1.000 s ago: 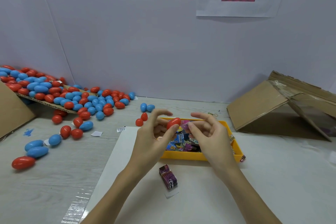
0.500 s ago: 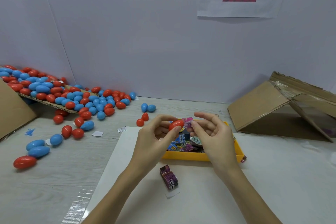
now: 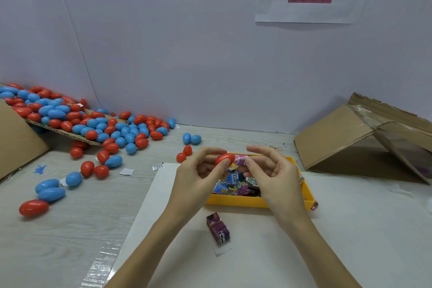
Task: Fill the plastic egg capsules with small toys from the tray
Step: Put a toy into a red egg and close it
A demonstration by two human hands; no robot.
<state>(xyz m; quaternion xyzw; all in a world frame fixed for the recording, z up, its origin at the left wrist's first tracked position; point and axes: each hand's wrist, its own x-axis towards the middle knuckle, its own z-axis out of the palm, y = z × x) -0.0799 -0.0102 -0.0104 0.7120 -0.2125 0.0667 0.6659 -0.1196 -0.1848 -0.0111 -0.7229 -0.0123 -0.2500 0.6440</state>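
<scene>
Left hand (image 3: 198, 177) pinching red egg capsule (image 3: 225, 159), right hand (image 3: 271, 175) pinching pink toy (image 3: 240, 160) beside it, above yellow tray (image 3: 257, 202) on tabletop (image 3: 70, 229)

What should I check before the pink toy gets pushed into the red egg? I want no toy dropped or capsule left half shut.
1. Red plastic egg capsule held firmly: ok, the left hand pinches it between thumb and fingers.
2. Small pink wrapped toy in hand: ok, the right hand pinches it beside the egg.
3. Capsule open to take the toy: cannot tell, its opening is hidden.
4. Catch area below: ok, both hands are above the yellow plastic tray.
5. Toy supply: ok, the tray holds more wrapped toys.
6. Stray purple toy box: not ok, it lies outside the tray on the white sheet.
</scene>
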